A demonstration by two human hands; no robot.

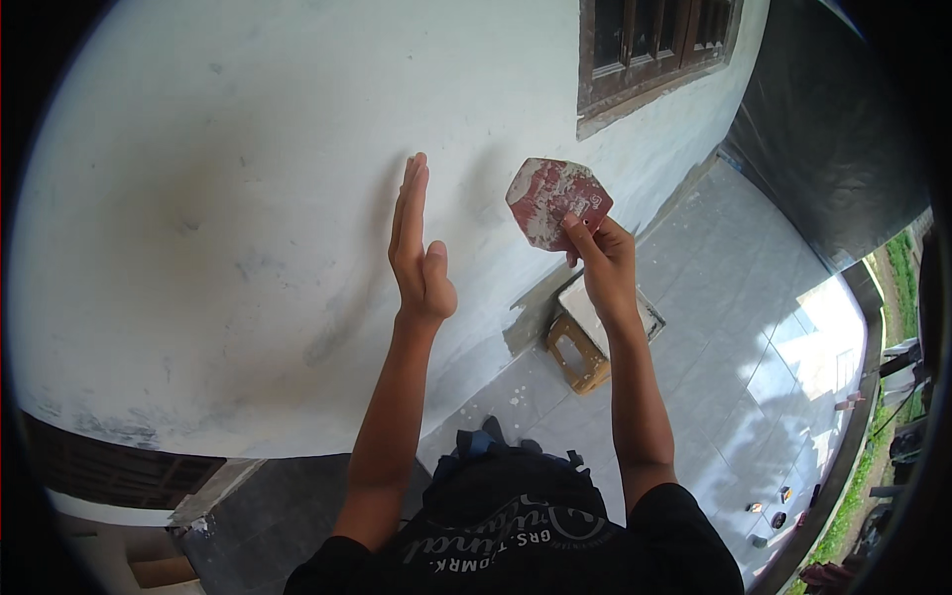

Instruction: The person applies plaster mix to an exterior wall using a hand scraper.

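Observation:
My right hand pinches the lower corner of a flat, dark red putty scraper between thumb and fingers. The scraper has angled edges and is smeared with dried whitish filler. My left hand is raised with its fingers stretched straight and together, thumb apart, and nothing in it. Both hands are up in front of the whitish wall, which has grey smudges and patches. Whether the left fingertips touch the wall, I cannot tell.
Below my right forearm, a tray with whitish material rests on a brown stool by the wall. A wooden-framed window is at upper right. Dark sheeting hangs beyond it. Grey floor tiles carry small objects near the right-hand kerb.

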